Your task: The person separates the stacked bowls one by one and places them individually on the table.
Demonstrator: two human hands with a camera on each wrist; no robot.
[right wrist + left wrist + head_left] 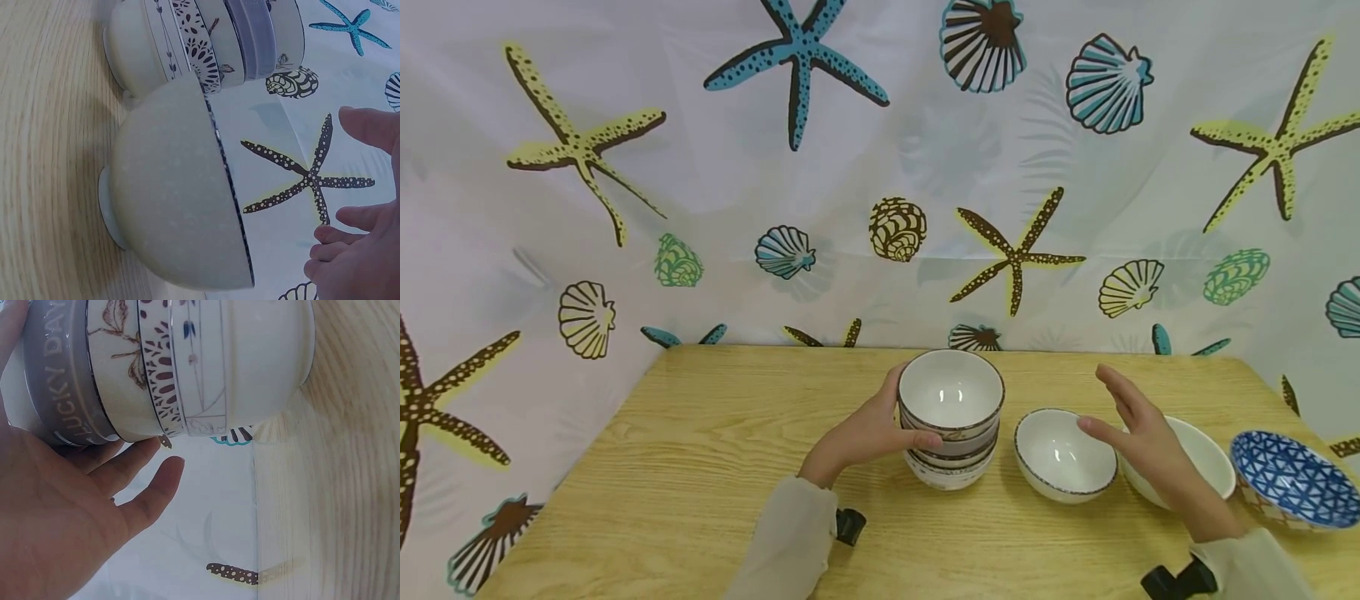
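Observation:
A stack of several bowls [951,477] stands on the table, topped by a white bowl with a dark rim. My left hand [867,432] holds the stack from its left side, thumb across the front and fingers round the back. The left wrist view shows a grey bowl [62,369] lettered "LUCKY DAY" near the thumb, with patterned bowls below it. To the right of the stack sits a single white bowl [1060,458] with a dark rim. Over its right edge hovers my right hand [1142,437], fingers and thumb spread and holding nothing.
A plain white bowl [1206,454] stands partly behind the right forearm. Farther right is a blue-patterned bowl [1296,479]. The wood-grain table [715,442] meets a curtain [850,183] printed with starfish and shells at its back edge.

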